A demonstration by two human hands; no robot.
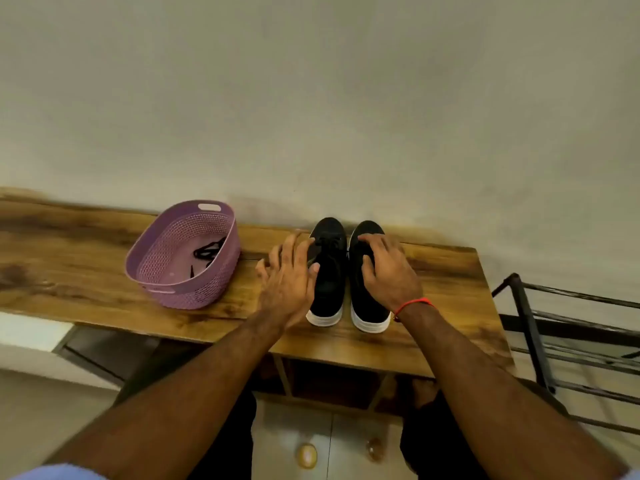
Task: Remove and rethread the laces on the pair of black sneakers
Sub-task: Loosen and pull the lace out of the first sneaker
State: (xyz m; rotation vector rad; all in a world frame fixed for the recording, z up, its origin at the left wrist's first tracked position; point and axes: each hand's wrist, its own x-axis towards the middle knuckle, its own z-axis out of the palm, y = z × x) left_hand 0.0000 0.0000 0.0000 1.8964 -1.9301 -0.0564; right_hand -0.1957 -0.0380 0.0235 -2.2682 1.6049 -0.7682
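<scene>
- Plain pale wall behind a long wooden table [86, 271], seen from my own head looking down at my two bare arms.
- Two black sneakers stand side by side at the table's right part, white heels near me, toes to the wall: left sneaker [328, 271], right sneaker [367, 289].
- My left hand [287, 275] hovers spread and loose beside the left sneaker, gripping nothing.
- My right hand [389, 268] rests on top of the right sneaker, fingers bent over its upper; whether it pinches a lace I cannot tell.
- Far left, a purple basket [207, 289] holds a loose black lace [207, 252].
- Laces show on the left sneaker; one lace seems already out.
- Next move, I judge: steady one shoe and find a lace end.
</scene>
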